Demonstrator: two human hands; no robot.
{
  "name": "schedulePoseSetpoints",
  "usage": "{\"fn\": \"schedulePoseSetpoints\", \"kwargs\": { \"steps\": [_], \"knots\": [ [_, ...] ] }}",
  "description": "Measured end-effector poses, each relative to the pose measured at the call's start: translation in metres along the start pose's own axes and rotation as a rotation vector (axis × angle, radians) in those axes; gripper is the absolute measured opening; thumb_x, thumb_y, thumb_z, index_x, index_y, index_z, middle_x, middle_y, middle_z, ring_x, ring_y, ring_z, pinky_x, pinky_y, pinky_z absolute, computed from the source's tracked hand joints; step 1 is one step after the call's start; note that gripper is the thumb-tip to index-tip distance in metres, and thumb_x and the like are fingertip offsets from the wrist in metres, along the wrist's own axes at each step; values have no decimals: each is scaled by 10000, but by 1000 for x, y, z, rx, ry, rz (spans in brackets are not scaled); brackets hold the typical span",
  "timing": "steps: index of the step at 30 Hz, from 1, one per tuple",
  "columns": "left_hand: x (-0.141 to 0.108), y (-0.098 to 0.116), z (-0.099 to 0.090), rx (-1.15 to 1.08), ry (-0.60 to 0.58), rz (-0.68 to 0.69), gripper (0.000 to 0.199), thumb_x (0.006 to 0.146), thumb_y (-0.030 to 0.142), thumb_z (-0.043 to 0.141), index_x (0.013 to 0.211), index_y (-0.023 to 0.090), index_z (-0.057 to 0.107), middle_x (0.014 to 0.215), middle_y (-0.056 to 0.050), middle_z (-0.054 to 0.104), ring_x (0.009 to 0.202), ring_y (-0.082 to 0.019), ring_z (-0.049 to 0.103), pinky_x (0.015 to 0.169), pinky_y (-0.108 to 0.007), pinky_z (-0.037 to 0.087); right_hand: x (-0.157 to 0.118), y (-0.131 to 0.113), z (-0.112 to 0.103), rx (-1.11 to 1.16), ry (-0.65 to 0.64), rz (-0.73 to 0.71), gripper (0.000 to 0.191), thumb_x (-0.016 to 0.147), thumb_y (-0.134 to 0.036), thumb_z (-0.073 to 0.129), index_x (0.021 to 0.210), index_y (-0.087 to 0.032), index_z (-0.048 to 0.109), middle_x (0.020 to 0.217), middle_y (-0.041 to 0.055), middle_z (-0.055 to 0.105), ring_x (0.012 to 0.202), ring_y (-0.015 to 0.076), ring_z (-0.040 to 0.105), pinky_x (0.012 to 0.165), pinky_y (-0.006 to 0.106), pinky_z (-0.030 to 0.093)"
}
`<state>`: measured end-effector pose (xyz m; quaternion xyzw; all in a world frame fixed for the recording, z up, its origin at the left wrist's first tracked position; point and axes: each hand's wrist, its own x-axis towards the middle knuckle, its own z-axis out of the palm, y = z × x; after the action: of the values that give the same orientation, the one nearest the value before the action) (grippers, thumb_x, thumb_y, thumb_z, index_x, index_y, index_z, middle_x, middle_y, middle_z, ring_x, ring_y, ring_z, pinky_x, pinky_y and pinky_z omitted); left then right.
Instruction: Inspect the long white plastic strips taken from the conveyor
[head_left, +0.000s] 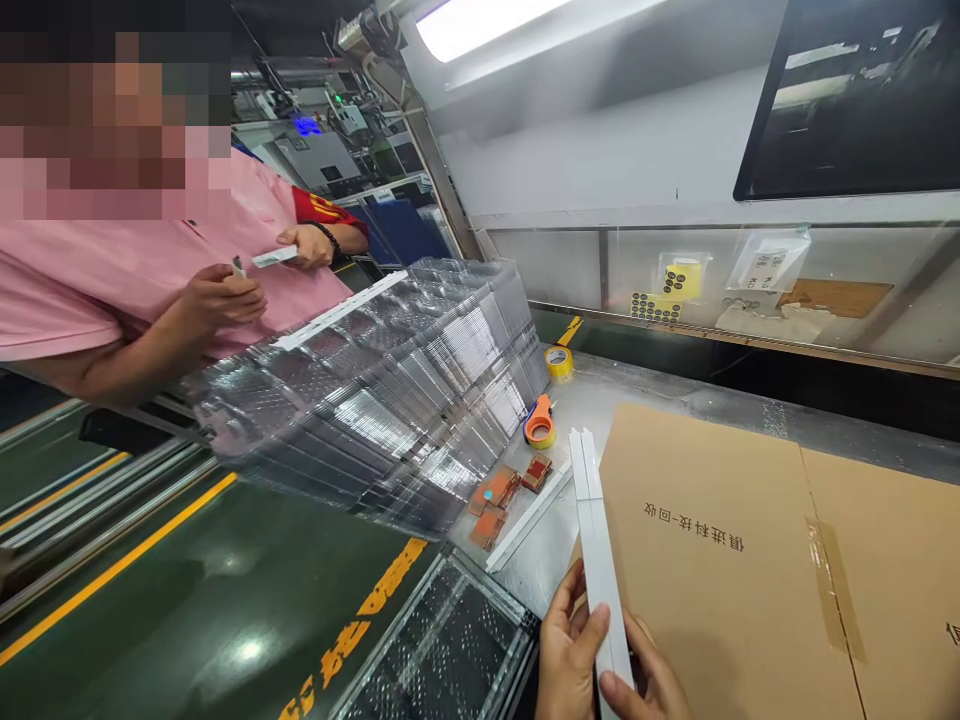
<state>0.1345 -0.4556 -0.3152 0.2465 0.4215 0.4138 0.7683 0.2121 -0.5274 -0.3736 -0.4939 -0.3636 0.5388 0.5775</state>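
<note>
Logged from my remote feed: one long, narrow, white strip [598,560], grasped by left hand [564,650] and right hand [657,678], thumbs on its face; located along the left edge of brown, black-printed cardboard [690,590].

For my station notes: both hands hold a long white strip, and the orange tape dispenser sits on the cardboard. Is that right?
Not quite: the head view shows the orange tape dispenser on the metal table, not on the cardboard. The left hand and right hand do hold the long white strip.
</note>
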Motion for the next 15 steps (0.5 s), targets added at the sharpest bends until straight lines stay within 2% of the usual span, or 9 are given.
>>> {"fn": "schedulePoseSetpoints", "kwargs": {
  "steps": [3,10,15],
  "knots": [
    [1,1,2,-21,20,-16,578,572,284,796,1099,179,584,1128,-141,624,1052,-309,567,918,-385,449,0,-1,0,16,9,16,637,760,-494,580,1318,-241,404,1222,137,526,1222,326,417,992,430,401],
    [0,4,4,-18,14,-42,581,568,291,801,1088,155,582,1015,-141,665,987,-305,601,917,-410,444,0,-3,1,68,32,15,614,747,-473,609,1293,-248,439,1331,118,454,1250,306,390,1036,415,352],
    [0,5,6,-34,13,-25,586,566,275,802,1095,159,577,1101,-146,635,1046,-315,571,945,-416,430,-1,-7,2,52,28,1,616,741,-489,608,1293,-276,435,1273,103,492,1193,304,447,1020,406,366]
  ]
}}
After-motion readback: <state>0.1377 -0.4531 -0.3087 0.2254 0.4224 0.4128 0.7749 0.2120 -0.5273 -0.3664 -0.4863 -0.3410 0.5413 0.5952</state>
